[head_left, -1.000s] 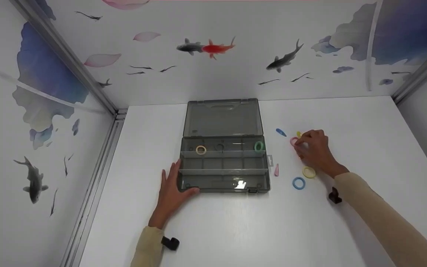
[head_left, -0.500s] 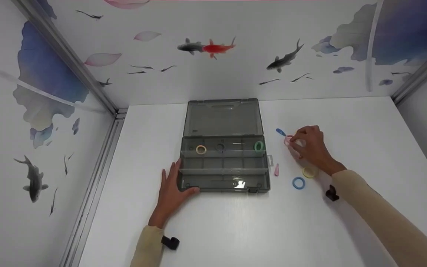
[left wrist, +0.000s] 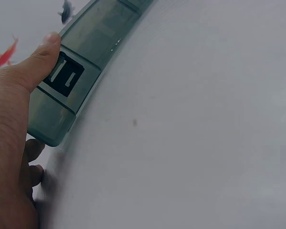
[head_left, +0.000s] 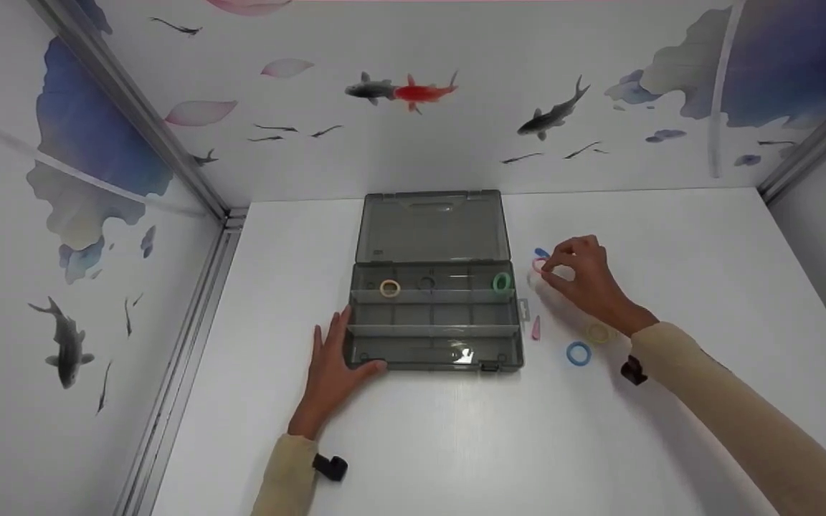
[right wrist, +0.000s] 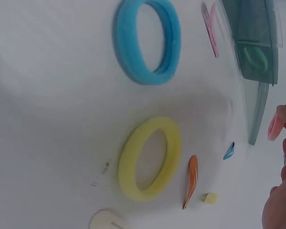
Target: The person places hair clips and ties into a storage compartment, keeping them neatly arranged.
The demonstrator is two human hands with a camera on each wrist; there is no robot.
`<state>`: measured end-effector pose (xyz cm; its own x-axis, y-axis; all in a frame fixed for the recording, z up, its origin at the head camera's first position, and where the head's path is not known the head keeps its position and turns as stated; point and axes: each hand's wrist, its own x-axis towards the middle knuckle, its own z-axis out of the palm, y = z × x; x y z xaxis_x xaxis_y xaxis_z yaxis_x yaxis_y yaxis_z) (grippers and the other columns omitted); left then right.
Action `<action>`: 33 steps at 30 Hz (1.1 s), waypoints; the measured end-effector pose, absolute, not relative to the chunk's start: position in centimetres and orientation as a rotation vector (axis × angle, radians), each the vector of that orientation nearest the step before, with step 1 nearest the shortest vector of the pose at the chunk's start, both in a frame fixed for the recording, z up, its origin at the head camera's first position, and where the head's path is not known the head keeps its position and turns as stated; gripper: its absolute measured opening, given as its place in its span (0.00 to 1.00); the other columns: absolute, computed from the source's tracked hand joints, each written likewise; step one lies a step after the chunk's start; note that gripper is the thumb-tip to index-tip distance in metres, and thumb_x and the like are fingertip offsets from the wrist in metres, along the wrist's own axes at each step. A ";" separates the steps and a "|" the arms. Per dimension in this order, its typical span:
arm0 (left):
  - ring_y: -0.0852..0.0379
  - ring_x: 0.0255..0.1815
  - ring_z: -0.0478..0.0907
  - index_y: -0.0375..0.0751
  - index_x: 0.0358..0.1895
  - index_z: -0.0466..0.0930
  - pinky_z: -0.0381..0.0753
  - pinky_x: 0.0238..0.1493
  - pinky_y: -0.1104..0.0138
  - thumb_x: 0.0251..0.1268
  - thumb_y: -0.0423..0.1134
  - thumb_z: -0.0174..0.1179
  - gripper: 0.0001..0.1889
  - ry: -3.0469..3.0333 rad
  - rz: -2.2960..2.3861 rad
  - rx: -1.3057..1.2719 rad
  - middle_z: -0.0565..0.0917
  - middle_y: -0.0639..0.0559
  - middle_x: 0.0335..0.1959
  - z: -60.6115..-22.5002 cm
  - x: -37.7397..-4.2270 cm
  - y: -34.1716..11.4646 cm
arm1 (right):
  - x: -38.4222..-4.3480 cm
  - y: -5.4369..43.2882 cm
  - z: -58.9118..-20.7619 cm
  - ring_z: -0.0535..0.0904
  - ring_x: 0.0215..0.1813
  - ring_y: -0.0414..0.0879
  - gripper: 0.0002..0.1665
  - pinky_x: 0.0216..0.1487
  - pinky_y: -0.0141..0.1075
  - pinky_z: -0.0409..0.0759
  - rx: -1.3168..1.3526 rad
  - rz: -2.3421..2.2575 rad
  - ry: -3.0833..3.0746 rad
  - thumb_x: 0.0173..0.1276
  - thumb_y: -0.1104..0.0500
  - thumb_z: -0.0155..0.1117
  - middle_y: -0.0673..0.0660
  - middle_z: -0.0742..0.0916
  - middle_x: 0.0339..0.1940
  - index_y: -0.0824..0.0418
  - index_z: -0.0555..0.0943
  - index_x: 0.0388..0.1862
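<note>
My right hand (head_left: 585, 279) pinches a pink hair tie (right wrist: 275, 128) between thumb and fingertips, raised beside the blue hair clip (head_left: 541, 252). My left hand (head_left: 334, 380) rests at the front left corner of a grey see-through divided box (head_left: 399, 351), thumb along the front edge and straight fingers against the left side. The box's lid (head_left: 431, 229) lies back toward the wall. In its rear row sit a beige hair tie (head_left: 381, 288) at left and a green hair tie (head_left: 508, 283) at right.
Right of the box lie a pink hair clip (head_left: 536, 328), a blue hair tie (right wrist: 128, 43) and a yellow hair tie (right wrist: 128, 167). The right wrist view also shows an orange hair clip (right wrist: 191, 181), a small yellow piece (right wrist: 210, 198) and a pale round piece (right wrist: 102, 220).
My right hand has carried the pink hair tie left toward the box, and it now overlaps the blue hair clip's spot in the head view. The left hand has stayed put.
</note>
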<state>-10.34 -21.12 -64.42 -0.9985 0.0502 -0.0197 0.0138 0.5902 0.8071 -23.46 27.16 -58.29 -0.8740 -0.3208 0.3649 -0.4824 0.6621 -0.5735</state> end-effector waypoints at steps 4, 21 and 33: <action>0.26 0.90 0.28 0.63 0.93 0.47 0.44 0.83 0.25 0.59 0.69 0.79 0.64 2.781 1.393 0.058 0.47 0.42 0.93 -64.5 -10.5 -21.1 | -23.5 26.3 -57.9 0.70 0.60 0.64 0.03 0.63 0.61 0.64 0.740 1.003 -2.601 0.69 0.69 0.81 0.66 0.83 0.52 0.64 0.93 0.38; 0.27 0.91 0.29 0.64 0.93 0.47 0.43 0.82 0.24 0.58 0.70 0.80 0.65 2.778 1.385 0.037 0.47 0.44 0.93 -64.6 -10.6 -21.1 | -24.0 22.9 -57.4 0.71 0.56 0.63 0.04 0.58 0.59 0.63 0.884 0.992 -2.560 0.68 0.67 0.82 0.64 0.84 0.49 0.62 0.94 0.39; 0.28 0.91 0.29 0.66 0.92 0.47 0.43 0.81 0.22 0.58 0.69 0.80 0.64 2.775 1.394 0.035 0.47 0.44 0.93 -64.5 -10.4 -21.1 | -24.5 20.1 -57.9 0.71 0.55 0.63 0.09 0.56 0.60 0.62 1.014 0.976 -2.523 0.69 0.67 0.82 0.63 0.84 0.49 0.60 0.94 0.47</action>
<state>-10.44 -21.14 -64.53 -0.9991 0.0361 -0.0218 0.0041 0.5972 0.8021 -24.52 20.12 -57.85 -0.7257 -0.5189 0.4517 -0.6878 0.5330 -0.4928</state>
